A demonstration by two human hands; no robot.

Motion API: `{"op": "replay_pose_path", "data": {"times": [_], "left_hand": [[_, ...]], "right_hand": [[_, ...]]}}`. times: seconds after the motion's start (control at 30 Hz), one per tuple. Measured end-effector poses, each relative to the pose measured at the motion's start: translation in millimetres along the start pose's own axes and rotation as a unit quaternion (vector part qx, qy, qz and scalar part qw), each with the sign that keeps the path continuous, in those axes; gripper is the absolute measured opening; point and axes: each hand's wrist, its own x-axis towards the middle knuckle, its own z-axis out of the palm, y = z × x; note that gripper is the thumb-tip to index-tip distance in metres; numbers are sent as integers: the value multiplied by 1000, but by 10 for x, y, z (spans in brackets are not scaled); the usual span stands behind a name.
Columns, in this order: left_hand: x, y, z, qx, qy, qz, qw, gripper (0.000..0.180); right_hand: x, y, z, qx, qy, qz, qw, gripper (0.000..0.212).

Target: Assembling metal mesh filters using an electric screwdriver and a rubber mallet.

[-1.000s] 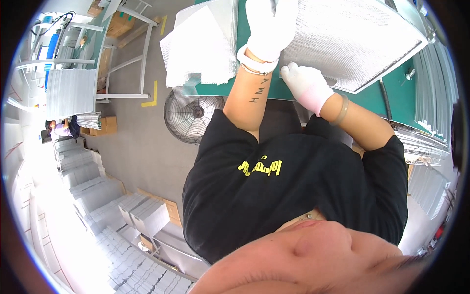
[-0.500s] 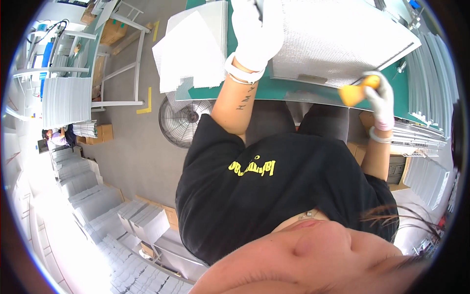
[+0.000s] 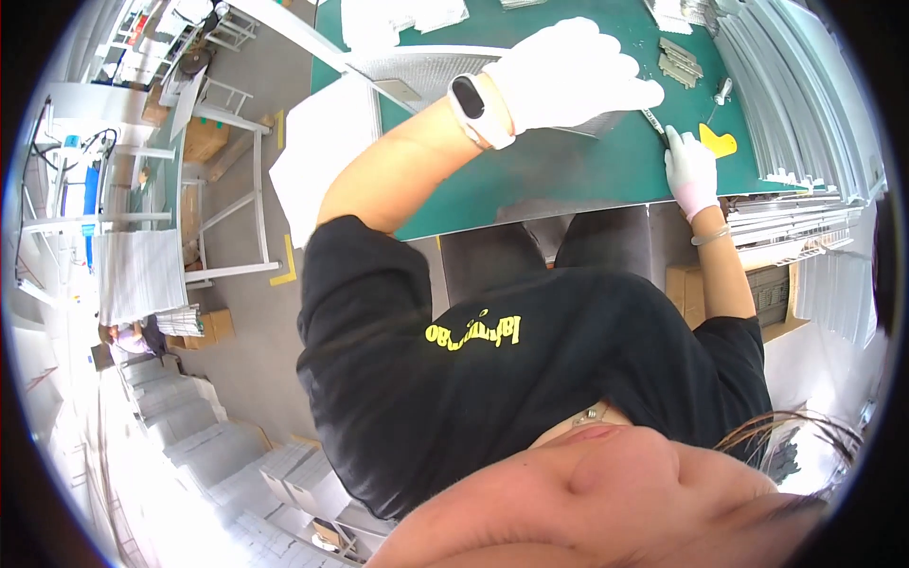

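Note:
My left hand (image 3: pixel 568 78), in a white glove, is over the green table (image 3: pixel 473 194) with its fingers curled. What lies inside them, if anything, is hidden. Below it and to its left a framed mesh panel (image 3: pixel 440 68) shows in part. My right hand (image 3: pixel 691 172), also gloved, is at the table's right side. Its fingertips close on the end of a slim black-and-white tool (image 3: pixel 653 123), whose other end reaches close to my left hand. A flat yellow tool (image 3: pixel 720 144) lies on the table just right of my right hand.
Grey slats (image 3: pixel 795 104) are stacked along the table's right end. Short pale strips (image 3: pixel 679 64) and a small metal piece (image 3: pixel 724 90) lie farther back. White sheets (image 3: pixel 322 151) overhang the left side. A cardboard box (image 3: pixel 696 292) stands below on the right.
The mesh panel has shifted left and away, baring green table. My left hand has swung right, toward my right hand. My right hand has let go of the yellow tool and moved left.

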Motion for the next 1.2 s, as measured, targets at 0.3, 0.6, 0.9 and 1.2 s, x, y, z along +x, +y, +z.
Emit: {"op": "replay_pose_path", "data": {"times": [0.3, 0.6, 0.9, 1.2], "left_hand": [[128, 223, 534, 6, 211, -294, 932, 81], [297, 286, 667, 30, 278, -353, 893, 70], [286, 311, 714, 21, 272, -356, 894, 71], [328, 336, 667, 32, 248, -354, 901, 48]], "right_hand": [[-345, 235, -1602, 531, -117, 39, 839, 52], [-149, -24, -2340, 44, -80, -122, 988, 45], [-180, 90, -2028, 109, 140, -169, 970, 53], [215, 420, -392, 109, 100, -80, 986, 58]]}}
